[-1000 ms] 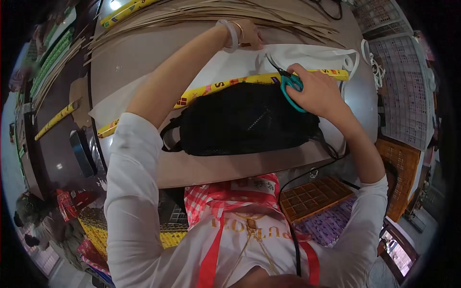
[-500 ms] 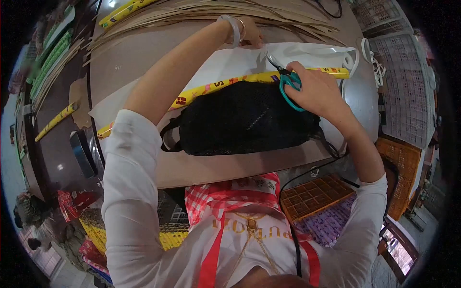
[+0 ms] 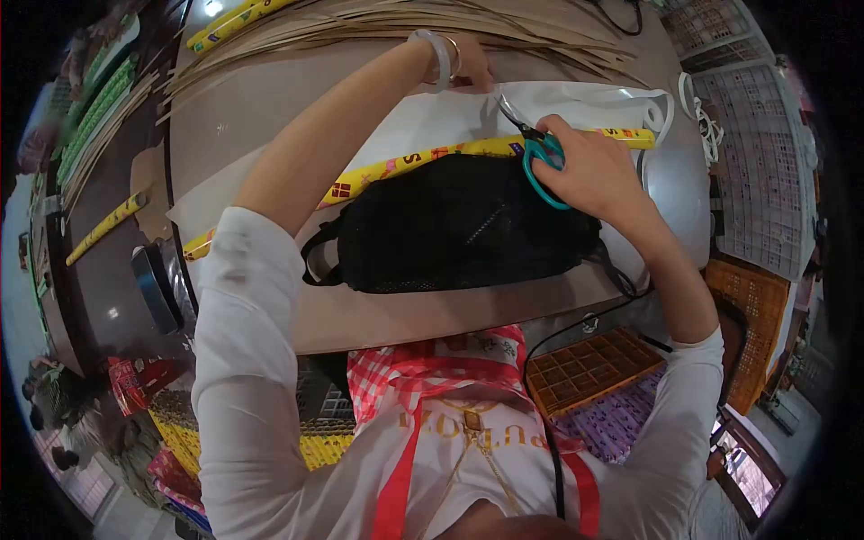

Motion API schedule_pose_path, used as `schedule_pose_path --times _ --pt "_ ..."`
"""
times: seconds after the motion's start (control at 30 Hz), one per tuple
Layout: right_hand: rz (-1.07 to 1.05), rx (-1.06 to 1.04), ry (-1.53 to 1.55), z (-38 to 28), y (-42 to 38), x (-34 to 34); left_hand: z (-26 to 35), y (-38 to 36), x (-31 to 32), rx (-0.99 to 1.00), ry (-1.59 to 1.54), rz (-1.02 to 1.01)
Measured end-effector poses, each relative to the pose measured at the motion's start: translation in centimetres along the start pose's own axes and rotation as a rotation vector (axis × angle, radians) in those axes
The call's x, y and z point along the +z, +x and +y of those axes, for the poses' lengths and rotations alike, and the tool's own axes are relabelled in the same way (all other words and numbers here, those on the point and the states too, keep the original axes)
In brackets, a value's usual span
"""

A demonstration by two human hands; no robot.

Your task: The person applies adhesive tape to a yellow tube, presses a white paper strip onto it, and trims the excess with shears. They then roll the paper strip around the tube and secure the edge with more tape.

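Observation:
My right hand (image 3: 594, 171) is closed around the teal handles of a pair of scissors (image 3: 543, 162). Their blades point up and left, over the edge of a white sheet (image 3: 576, 101) that lies partly rolled on the table. At the sheet's far edge my left hand (image 3: 468, 67) has its fingers bent down near the blade tips; whether they pinch the sheet is hard to make out. Below the sheet a yellow printed roll (image 3: 396, 168) runs across the table. In front of it lies a black mesh bag (image 3: 450, 229), just below the scissors.
Long thin wooden strips (image 3: 360, 36) spread along the table's far side. Another yellow roll (image 3: 106, 227) and a dark case (image 3: 157, 288) lie at the left. White racks (image 3: 751, 162) stand at the right, and a brown divided tray (image 3: 594, 364) sits below the table edge.
Both hands and the scissors stay almost where they were. At the far lower left, people in the background have shifted slightly.

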State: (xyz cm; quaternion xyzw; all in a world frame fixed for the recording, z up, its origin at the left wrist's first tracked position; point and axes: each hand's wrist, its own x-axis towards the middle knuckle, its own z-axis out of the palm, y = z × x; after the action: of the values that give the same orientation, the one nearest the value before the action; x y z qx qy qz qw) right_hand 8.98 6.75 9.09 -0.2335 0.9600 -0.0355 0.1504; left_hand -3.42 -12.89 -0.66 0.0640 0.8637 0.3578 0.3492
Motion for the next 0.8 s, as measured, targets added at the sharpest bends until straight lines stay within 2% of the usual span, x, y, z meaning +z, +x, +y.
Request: schedule_pose_path --times 0.1,0.2,0.37,0.47,0.57,0.73,0.8 --pt "0.008 0.006 -0.006 0.0 0.0 0.2 0.3 -0.9 0.0 0.002 0.027 0.005" --pt "0.077 -0.025 -0.039 0.0 -0.2 0.6 0.5 -1.6 0.1 0.068 -0.089 0.037" --pt "0.024 -0.013 -0.027 -0.3 -0.1 -0.1 0.7 -1.8 -0.2 0.071 0.061 0.034" --pt "0.028 -0.014 -0.031 -0.2 -0.2 0.2 1.4 -2.6 -0.1 0.024 0.020 0.065" --pt "0.051 -0.005 -0.030 -0.3 -0.2 0.5 1.7 -3.0 -0.3 0.083 0.084 0.058" --pt "0.069 0.017 -0.045 -0.5 -0.3 0.7 0.4 -1.3 0.2 0.058 0.063 0.067" --pt "0.006 0.070 -0.008 -0.8 -0.3 0.3 0.0 -0.5 0.1 0.042 0.113 0.052"
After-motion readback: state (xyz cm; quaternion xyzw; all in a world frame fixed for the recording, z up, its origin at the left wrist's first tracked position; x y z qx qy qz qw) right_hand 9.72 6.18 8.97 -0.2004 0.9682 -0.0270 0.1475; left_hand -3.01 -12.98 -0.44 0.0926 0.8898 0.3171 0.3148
